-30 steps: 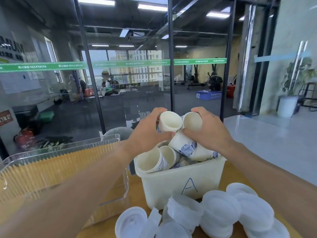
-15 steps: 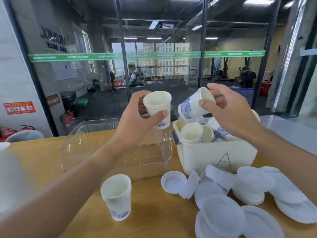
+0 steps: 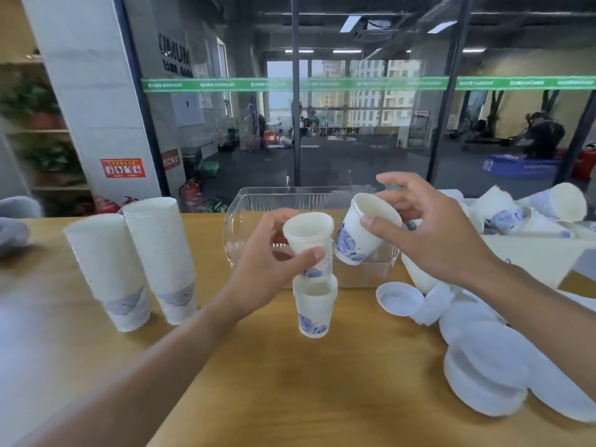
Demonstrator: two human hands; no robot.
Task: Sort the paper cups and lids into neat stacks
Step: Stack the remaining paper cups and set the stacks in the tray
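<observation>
Head view, nearest first: your two forearms crossed the wooden table, and at your right the loose lids lay in a slumped heap, none of them squared into a stack that I could see. One lid lay apart at the heap's left edge.

Further in, a lone cup stood upright on the table. Directly above it, your left hand gripped a second cup, thumb across the front and fingers curled behind, mouth up, its base just over the standing cup's rim and seemingly not yet seated. Just beside it your right hand pinched a third cup at the rim with thumb and curled fingers, the cup tilted with its mouth toward you.

To your left stood two tall stacks of nested cups, close together and leaning slightly. Beyond your hands sat a clear bin, whose contents I couldn't make out. At far right the white box held more jumbled cups.

By my reckoning you were perhaps midway with the cups: two stacks built, a third just begun, the box's cups to nest, and the lids all to do.
</observation>
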